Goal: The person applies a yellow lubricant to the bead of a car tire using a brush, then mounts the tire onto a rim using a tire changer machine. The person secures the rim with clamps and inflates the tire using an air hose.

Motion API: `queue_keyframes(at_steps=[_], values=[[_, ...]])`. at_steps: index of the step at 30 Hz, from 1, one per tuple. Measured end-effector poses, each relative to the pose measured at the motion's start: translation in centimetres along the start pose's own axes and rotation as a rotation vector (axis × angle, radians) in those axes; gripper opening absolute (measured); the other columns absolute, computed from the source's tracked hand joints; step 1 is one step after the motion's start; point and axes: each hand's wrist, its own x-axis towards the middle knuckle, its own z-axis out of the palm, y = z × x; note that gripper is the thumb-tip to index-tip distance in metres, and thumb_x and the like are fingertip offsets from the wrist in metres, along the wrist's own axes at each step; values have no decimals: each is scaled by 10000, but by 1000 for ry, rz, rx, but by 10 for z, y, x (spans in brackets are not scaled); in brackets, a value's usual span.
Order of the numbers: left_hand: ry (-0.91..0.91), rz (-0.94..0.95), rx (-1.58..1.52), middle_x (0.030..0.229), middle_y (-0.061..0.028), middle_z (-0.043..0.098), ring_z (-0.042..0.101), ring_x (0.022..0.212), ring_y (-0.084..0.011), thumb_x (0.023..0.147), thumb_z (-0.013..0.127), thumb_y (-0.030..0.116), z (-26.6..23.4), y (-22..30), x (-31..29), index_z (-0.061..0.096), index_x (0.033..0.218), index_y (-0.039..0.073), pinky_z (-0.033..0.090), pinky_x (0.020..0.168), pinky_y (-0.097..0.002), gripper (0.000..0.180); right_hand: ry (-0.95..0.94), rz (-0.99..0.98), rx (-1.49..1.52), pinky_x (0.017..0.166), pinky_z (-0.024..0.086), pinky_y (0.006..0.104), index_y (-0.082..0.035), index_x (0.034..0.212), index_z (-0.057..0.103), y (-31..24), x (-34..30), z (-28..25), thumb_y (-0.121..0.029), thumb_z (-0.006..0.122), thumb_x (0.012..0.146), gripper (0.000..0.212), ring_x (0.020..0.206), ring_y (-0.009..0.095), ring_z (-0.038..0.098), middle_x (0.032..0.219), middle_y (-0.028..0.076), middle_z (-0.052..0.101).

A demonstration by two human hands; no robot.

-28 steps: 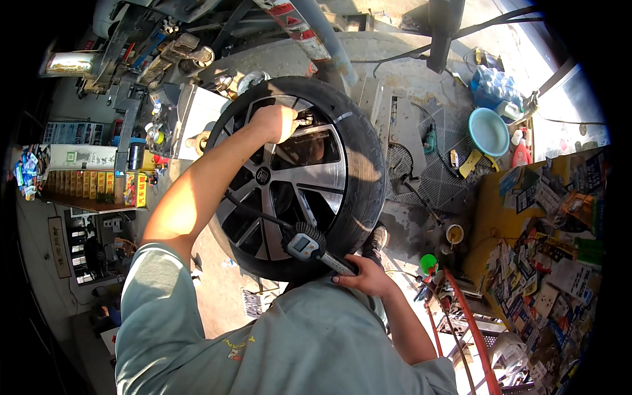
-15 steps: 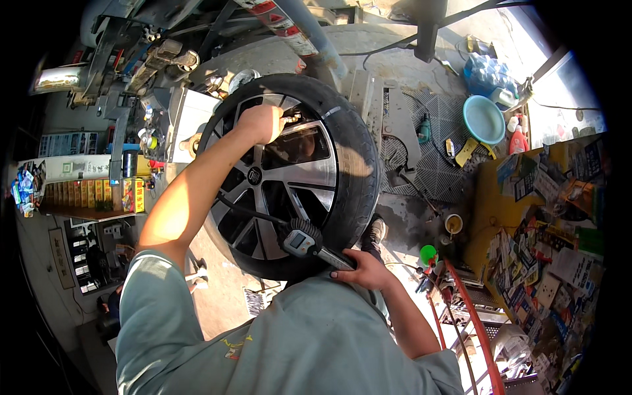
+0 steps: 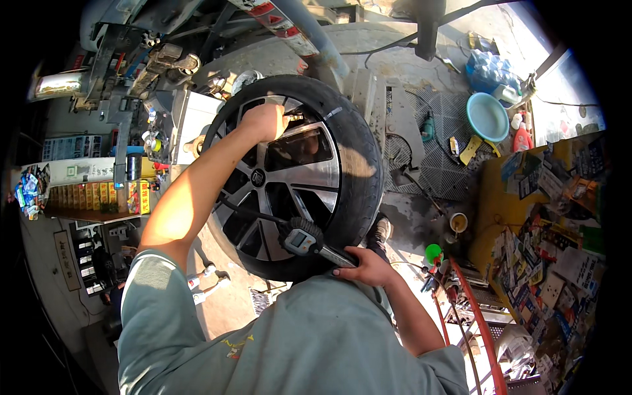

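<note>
A car wheel (image 3: 289, 172) with a black tire (image 3: 361, 155) and a silver-and-black alloy rim faces up in front of me. My left hand (image 3: 264, 123) is closed at the far side of the rim, gripping a small brass-coloured air chuck (image 3: 294, 118); the valve itself is hidden. My right hand (image 3: 368, 267) wraps round the handle of a digital tire inflator gauge (image 3: 302, 239), which lies over the near edge of the tire with its small screen up. A black hose (image 3: 247, 209) runs from the gauge across the spokes and disappears under my left forearm.
A grey post (image 3: 309, 46) rises just beyond the tire. Right of it are a light-blue basin (image 3: 487, 117), a green power tool (image 3: 428, 125) and a yellow cup (image 3: 458, 222). A red bar (image 3: 475, 309) stands near my right elbow. Shelves (image 3: 95, 197) line the left.
Both hands keep their grips on the air chuck and gauge. The view has shifted slightly, and another person's feet at the lower left have moved.
</note>
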Motion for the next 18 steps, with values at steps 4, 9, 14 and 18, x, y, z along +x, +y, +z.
queue_keyframes(at_steps=[4, 9, 14, 18], values=[[-329, -182, -245, 798, -166, 760, 708, 748, -323, 1101, 459, 589, -4, 11, 23, 780, 963, -1, 560, 719, -457, 686, 33, -14, -4, 1013, 526, 348, 97, 1437, 581, 3, 1, 0, -458, 909, 857, 868, 1140, 249, 682, 1223, 206, 723], [-274, -179, -476, 772, -138, 759, 668, 673, -264, 1070, 605, 489, 20, -10, 48, 789, 910, 4, 537, 656, -441, 542, 52, -47, -38, 965, 552, 364, 81, 1385, 625, 6, 2, -1, -499, 894, 850, 834, 1084, 277, 718, 1157, 220, 748], [-80, -59, -224, 895, -248, 760, 739, 859, -387, 1058, 638, 427, 19, 8, 45, 774, 981, -26, 564, 793, -468, 479, 140, -86, -35, 934, 556, 373, 63, 1339, 658, 12, 2, -2, -505, 892, 850, 786, 1040, 273, 721, 1120, 216, 753], [-77, -82, -222, 1059, -274, 748, 726, 1022, -437, 1071, 589, 407, 11, 13, 29, 760, 1052, -17, 565, 906, -495, 458, 149, -91, -86, 924, 565, 423, 57, 1224, 691, -6, 1, -1, -438, 858, 859, 637, 1040, 341, 733, 1106, 249, 751]])
